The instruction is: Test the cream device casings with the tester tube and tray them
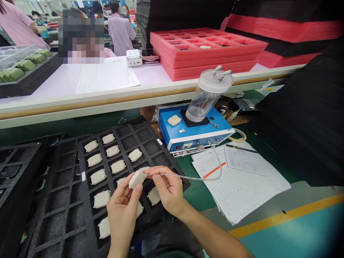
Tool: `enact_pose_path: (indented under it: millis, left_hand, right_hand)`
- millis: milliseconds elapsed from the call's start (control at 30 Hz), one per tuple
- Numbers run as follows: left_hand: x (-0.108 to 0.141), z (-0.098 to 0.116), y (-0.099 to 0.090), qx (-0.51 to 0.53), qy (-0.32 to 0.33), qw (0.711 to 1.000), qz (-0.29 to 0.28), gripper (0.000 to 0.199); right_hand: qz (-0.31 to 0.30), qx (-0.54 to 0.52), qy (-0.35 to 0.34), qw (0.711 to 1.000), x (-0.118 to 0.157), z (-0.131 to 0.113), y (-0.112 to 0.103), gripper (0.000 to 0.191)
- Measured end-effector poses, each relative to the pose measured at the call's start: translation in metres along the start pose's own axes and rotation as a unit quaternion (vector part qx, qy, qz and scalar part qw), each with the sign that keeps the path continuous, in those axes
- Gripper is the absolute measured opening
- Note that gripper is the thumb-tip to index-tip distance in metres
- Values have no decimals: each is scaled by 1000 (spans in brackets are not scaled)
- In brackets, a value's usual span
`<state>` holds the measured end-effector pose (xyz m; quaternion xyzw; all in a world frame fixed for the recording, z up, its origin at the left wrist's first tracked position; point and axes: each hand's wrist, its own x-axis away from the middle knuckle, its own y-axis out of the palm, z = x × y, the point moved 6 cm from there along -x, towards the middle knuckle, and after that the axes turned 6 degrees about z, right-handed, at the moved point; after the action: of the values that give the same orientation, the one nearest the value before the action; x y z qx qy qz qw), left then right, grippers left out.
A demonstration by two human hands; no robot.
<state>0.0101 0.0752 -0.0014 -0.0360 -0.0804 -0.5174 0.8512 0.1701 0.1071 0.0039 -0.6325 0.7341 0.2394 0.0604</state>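
Between thumb and fingers, my left hand (123,209) grips a cream watch case (136,178), tilted above the tray. My right hand (170,190) pinches the end of a thin clear tube (193,177) against the case's right edge; the exact contact is too small to make out. The tube curves back to the front of a blue machine (199,138). Below both hands lies a black foam tray (125,133) with several similar cases in its compartments, some partly hidden by my hands. Another cream case (174,120) rests on top of the machine.
A clear cylinder (202,98) leans on the machine. Papers (242,182) and a pen (241,148) lie to the right. Across the back runs a shelf (107,102) with red foam trays (188,57). More black trays (57,186) are at left. Several people sit or stand beyond.
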Motion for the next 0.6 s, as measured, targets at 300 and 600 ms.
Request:
enact_pose_path:
  millis: [300,600]
  left_hand:
    - [6,11,-2,-20,31,999,-13,46]
    - [-103,77,34,-388,300,870,-51,25]
  right_hand:
    - [-3,-19,-7,1000,4,-4,-2,16]
    - [66,23,53,996,12,8,-15,15]
